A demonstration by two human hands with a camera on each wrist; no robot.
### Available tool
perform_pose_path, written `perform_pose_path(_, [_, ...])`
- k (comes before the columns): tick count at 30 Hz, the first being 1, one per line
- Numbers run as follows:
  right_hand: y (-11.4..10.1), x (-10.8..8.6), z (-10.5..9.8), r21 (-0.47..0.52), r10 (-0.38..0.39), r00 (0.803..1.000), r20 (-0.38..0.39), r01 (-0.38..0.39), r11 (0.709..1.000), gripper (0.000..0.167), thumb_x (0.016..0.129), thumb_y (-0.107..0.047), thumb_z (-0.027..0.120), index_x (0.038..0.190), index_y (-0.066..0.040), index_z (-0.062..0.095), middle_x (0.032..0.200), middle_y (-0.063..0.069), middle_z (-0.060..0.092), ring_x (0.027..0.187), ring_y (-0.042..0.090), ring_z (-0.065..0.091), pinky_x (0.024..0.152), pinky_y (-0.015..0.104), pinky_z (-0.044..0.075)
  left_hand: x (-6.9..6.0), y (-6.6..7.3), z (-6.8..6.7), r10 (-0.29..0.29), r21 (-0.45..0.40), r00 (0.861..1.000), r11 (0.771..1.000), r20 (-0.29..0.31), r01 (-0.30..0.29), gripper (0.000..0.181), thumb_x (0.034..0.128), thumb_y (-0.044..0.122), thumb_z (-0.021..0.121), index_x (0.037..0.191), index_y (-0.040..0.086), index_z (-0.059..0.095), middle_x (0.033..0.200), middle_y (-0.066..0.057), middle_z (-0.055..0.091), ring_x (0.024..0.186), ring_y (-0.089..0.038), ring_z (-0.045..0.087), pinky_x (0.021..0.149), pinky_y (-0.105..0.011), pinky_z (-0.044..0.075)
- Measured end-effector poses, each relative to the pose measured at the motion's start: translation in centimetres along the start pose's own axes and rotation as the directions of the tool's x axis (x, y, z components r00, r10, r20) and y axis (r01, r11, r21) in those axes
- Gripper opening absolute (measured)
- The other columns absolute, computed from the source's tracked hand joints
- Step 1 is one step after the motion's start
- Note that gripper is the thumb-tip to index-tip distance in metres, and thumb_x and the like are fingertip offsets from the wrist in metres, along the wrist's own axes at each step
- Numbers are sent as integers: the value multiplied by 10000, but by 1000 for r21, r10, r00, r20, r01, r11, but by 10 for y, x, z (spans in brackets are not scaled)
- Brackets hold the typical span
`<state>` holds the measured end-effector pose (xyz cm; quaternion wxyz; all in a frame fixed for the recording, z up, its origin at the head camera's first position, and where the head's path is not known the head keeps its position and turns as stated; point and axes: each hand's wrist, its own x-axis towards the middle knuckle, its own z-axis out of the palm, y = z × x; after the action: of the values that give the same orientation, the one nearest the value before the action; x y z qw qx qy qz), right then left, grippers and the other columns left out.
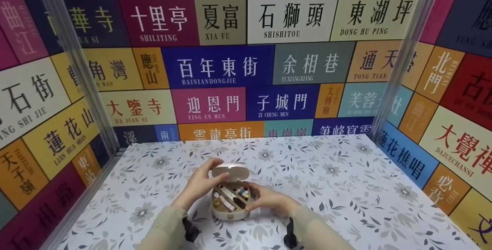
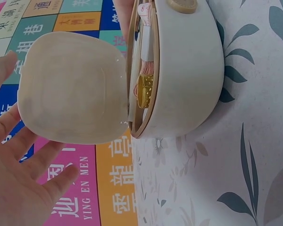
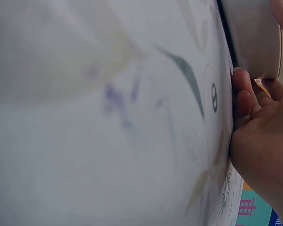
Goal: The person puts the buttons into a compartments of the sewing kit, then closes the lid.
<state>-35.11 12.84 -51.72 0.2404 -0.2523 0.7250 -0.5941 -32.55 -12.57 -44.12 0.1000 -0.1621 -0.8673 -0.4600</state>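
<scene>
A white sewing kit box [image 1: 230,215] stands on the table with its hinged lid [image 1: 234,172] raised. The left hand [image 1: 201,182] is at the lid, its fingers extended behind the panel and its thumb near the upper edge. Across from it, the right hand [image 1: 269,200] grips the box's right side, thumb toward the front and fingers farther back. Inside lie a gold thimble [image 2: 145,91], a white strip with red markings [image 2: 146,42], a dark-handled tool [image 1: 240,203] and small coloured pieces [image 1: 244,193].
A floral cloth [image 1: 326,196] covers the table around the box. Walls of coloured name panels [image 1: 219,65] rise behind and at both sides, with clear upright posts [image 1: 403,50] at the corners.
</scene>
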Motion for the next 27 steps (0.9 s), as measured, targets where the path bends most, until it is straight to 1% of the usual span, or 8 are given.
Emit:
perform_pose_path(4, [-1, 0, -2, -10, -5, 1000, 6, 5, 1000, 846, 755, -160, 810, 1483, -126, 380, 1443, 47, 463, 1335, 266, 384, 1143, 557, 131, 0, 0, 0, 9, 9, 1000, 1000, 13, -9, 559, 859, 425, 716, 1341, 180, 572, 1326, -102, 579, 1247, -314, 501, 1064, -551, 344])
perform_pose_path(6, [-2, 0, -2, -8, -4, 1000, 13, 4, 1000, 843, 764, -154, 803, 1489, -125, 372, 1459, 53, 446, 1352, 277, 362, 1143, 561, 128, 1, -1, 0, 23, 16, 1000, 1000, 19, -24, 561, 859, 458, 702, 1331, 176, 589, 1328, -86, 579, 1257, -299, 496, 1077, -539, 332])
perform_pose_path(9, [-1, 0, -3, -8, 11, 1000, 17, -11, 1000, 857, 770, -158, 798, 1501, -129, 352, 1476, 59, 423, 1361, 281, 346, 1142, 557, 140, 1, -1, 1, 52, 26, 998, 998, 21, -53, 517, 867, 484, 679, 1281, 178, 632, 1293, -57, 603, 1246, -276, 508, 1079, -518, 338])
perform_pose_path(12, [1, 0, -3, 6, 14, 1000, 25, -14, 1000, 873, 770, -143, 798, 1506, -108, 331, 1479, 70, 417, 1352, 272, 361, 1147, 519, 173, 0, -3, 1, 84, 20, 996, 996, 17, -84, 461, 888, 466, 664, 1237, 165, 665, 1248, -50, 628, 1218, -275, 531, 1063, -511, 361])
perform_pose_path(14, [2, 0, -2, 14, 18, 1000, 24, -19, 1000, 883, 762, -145, 805, 1505, -106, 329, 1470, 71, 425, 1336, 265, 382, 1144, 502, 194, -1, -4, 1, 95, 10, 995, 995, 14, -95, 414, 907, 439, 652, 1211, 160, 681, 1226, -51, 639, 1203, -280, 541, 1054, -513, 371])
perform_pose_path(17, [2, 2, -2, 20, 21, 1000, 18, -21, 1000, 878, 761, -147, 808, 1501, -107, 337, 1470, 69, 426, 1335, 258, 385, 1144, 492, 207, -2, -5, 1, 94, -2, 995, 996, 17, -94, 370, 935, 416, 620, 1190, 157, 691, 1210, -45, 650, 1197, -282, 547, 1047, -515, 378])
perform_pose_path(22, [1, 2, -1, 40, 30, 999, 11, -31, 999, 881, 748, -138, 811, 1496, -106, 347, 1464, 66, 431, 1325, 258, 393, 1139, 491, 219, -2, -6, 0, 100, -19, 994, 995, 39, -100, 344, 978, 391, 557, 1180, 150, 694, 1203, -36, 658, 1197, -278, 550, 1034, -511, 396])
perform_pose_path(27, [1, 2, -1, 56, 28, 1000, 3, -28, 998, 876, 738, -126, 811, 1489, -100, 360, 1461, 63, 440, 1320, 258, 401, 1140, 502, 207, -2, -8, -1, 106, -36, 993, 994, 43, -104, 353, 975, 382, 567, 1166, 116, 698, 1168, -26, 671, 1164, -271, 566, 1017, -517, 407])
